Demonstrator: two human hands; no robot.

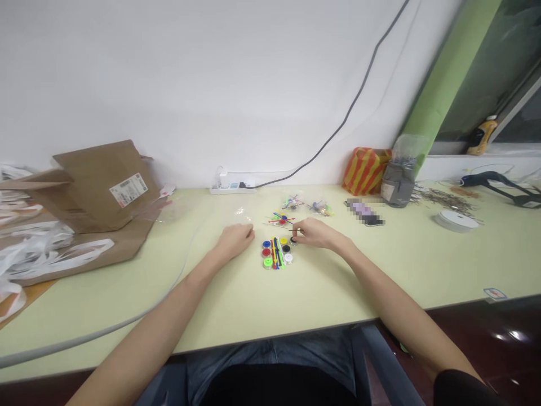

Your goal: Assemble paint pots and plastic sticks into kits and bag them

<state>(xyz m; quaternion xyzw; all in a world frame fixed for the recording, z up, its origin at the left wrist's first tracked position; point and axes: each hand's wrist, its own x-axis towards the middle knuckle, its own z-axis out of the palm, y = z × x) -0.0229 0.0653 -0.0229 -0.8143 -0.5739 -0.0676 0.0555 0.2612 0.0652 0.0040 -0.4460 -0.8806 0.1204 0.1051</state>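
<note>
Pale yellow-green tabletop; all positions referred to the arrow row, a set of slim coloured arrows lying side by side near the middle of the table.

Discs, left of the arrow row, far to near: blue disc, red disc, bright green disc. Right of it, far to near: yellow disc, black disc, white disc. A second black disc sits slightly further right, just under the fingers of the right hand.

Right hand: right of the arrow row and a little beyond it; thumb and finger pinched on a thin dark piece, too small to identify. Left hand: left of the arrow row, well apart from the discs, fingers curled inward; cannot tell whether anything is gripped.

Beyond the arrow row: a loose cluster of coloured pieces, one red arrow among them; behind that, two clear bags of similar parts, the left bag and the right bag. Beyond and left: crumpled clear plastic, then a white power strip by the wall. Far left: an open cardboard box. Far right: a white spool, lying flat.
</note>
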